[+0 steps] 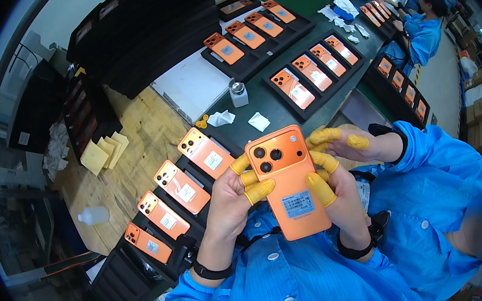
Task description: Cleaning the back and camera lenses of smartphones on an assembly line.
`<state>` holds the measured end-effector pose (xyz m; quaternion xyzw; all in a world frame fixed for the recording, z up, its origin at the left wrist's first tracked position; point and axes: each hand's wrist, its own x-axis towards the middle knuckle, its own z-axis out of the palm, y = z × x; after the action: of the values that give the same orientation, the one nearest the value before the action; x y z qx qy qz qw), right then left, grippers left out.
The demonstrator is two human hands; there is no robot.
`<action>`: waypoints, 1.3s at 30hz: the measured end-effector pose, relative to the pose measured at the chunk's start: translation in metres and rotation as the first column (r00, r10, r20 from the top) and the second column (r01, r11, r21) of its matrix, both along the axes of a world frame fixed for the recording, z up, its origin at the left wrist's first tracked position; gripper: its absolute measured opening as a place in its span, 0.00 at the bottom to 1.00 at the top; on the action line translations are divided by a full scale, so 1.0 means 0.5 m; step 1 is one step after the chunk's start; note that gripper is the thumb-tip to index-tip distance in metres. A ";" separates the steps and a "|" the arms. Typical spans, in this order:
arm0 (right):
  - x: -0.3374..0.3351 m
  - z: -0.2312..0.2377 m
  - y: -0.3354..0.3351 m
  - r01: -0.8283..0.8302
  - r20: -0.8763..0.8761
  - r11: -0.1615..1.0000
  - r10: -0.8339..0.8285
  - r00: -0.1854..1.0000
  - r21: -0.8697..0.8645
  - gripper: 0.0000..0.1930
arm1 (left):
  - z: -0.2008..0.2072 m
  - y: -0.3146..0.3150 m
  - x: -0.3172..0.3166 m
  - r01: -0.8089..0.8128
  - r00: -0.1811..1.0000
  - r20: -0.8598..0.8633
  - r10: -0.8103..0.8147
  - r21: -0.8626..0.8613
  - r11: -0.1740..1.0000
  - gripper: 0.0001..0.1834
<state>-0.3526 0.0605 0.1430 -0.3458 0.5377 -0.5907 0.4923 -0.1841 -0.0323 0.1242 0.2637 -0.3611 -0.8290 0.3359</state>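
Orange phone (288, 182) between left hand (232, 198) and right hand (344, 194), 1 pinch grip each

Both hands (227, 203) hold orange phone (287, 182), back showing.

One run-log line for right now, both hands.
Left hand: on left edge; right hand: on right edge; held: orange smartphone, back facing wearer; left side: four more smartphones

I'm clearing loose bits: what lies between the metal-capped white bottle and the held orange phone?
In the head view, a white wipe on the bench shows between the white bottle and the orange phone.
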 end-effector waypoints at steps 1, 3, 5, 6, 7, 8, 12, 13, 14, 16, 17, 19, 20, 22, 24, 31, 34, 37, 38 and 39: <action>-0.001 0.000 -0.001 -0.011 -0.001 1.000 0.011 1.000 0.006 0.19 | 0.000 0.001 0.000 0.000 1.000 0.002 0.000 -0.002 1.000 0.32; -0.002 -0.001 0.000 -0.020 -0.001 1.000 0.020 1.000 0.010 0.19 | 0.000 0.006 -0.002 -0.012 1.000 0.003 0.012 0.007 1.000 0.32; -0.005 -0.005 0.002 0.004 0.008 1.000 -0.004 1.000 0.006 0.19 | 0.001 0.010 -0.010 -0.014 1.000 0.004 0.014 0.008 1.000 0.32; -0.007 -0.006 0.005 0.011 0.007 1.000 -0.011 1.000 0.004 0.19 | 0.001 0.011 -0.014 -0.019 1.000 0.005 0.019 0.011 1.000 0.32; -0.007 -0.009 0.008 0.016 0.000 1.000 -0.016 1.000 0.017 0.18 | 0.001 0.012 -0.015 -0.013 1.000 0.004 0.013 0.009 1.000 0.32; -0.009 -0.011 0.012 0.022 -0.007 0.999 -0.021 1.000 0.030 0.18 | 0.000 0.014 -0.016 -0.009 1.000 0.006 0.009 0.028 1.000 0.32; -0.012 -0.020 0.014 -0.006 -0.126 0.997 0.016 0.992 0.077 0.16 | -0.014 0.018 -0.016 -0.025 0.999 0.023 0.023 0.075 0.997 0.33; -0.008 -0.016 0.017 0.030 -0.093 0.998 -0.024 0.995 0.063 0.15 | -0.015 0.019 -0.019 -0.015 1.000 0.021 0.014 0.078 0.997 0.33; -0.007 -0.013 0.020 0.066 -0.059 0.996 -0.063 0.996 0.051 0.15 | -0.015 0.017 -0.023 -0.015 1.000 0.025 0.013 0.066 0.998 0.33; -0.011 -0.015 0.021 0.083 -0.098 0.995 -0.077 0.992 0.058 0.15 | -0.011 0.017 -0.029 -0.008 1.000 0.030 0.006 0.055 0.998 0.34; -0.014 -0.016 0.021 0.090 -0.137 0.994 -0.081 0.987 0.062 0.15 | -0.005 0.018 -0.034 -0.004 1.000 0.025 0.003 0.060 0.998 0.34; -0.020 -0.014 0.022 0.116 -0.120 0.991 -0.108 0.987 0.062 0.15 | 0.004 0.018 -0.041 0.012 1.000 0.005 -0.013 0.058 0.998 0.33; -0.023 -0.013 0.024 0.136 -0.103 0.989 -0.129 0.986 0.061 0.15 | 0.004 0.021 -0.045 0.017 1.000 0.006 -0.017 0.053 0.998 0.33; -0.036 -0.023 0.027 0.155 -0.119 0.987 -0.149 0.982 0.046 0.16 | 0.007 0.020 -0.066 -0.005 1.000 -0.008 0.005 0.020 1.000 0.33; -0.049 -0.026 0.028 0.231 -0.260 0.973 -0.225 0.939 -0.007 0.17 | 0.026 0.017 -0.092 -0.015 1.000 0.023 0.016 -0.050 0.999 0.33; -0.092 -0.019 0.064 0.565 -0.681 0.761 -0.598 0.421 -0.319 0.17 | 0.047 0.026 -0.143 -0.066 0.997 0.029 0.073 -0.187 0.980 0.33; -0.100 0.018 0.079 0.472 -0.717 0.688 -0.680 0.153 -0.551 0.14 | -0.003 0.003 -0.143 -0.029 0.999 0.023 0.034 -0.194 0.981 0.28; -0.087 0.030 0.081 0.521 -0.684 0.604 -0.727 0.052 -0.603 0.14 | -0.042 -0.009 -0.116 -0.033 0.994 0.103 0.046 -0.123 0.992 0.25; -0.094 0.030 0.086 0.522 -0.677 0.570 -0.736 -0.021 -0.635 0.15 | -0.053 -0.013 -0.109 -0.047 0.994 0.094 0.055 -0.083 0.995 0.24; -0.101 0.042 0.095 0.530 -0.680 0.535 -0.725 -0.113 -0.658 0.14 | -0.057 -0.014 -0.106 -0.064 0.990 0.120 0.074 -0.081 0.995 0.24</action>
<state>-0.4031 0.1079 0.1640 -0.3549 0.7525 -0.4705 -0.2938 -0.2371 -0.0393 0.0959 0.3133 -0.4035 -0.7845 0.3515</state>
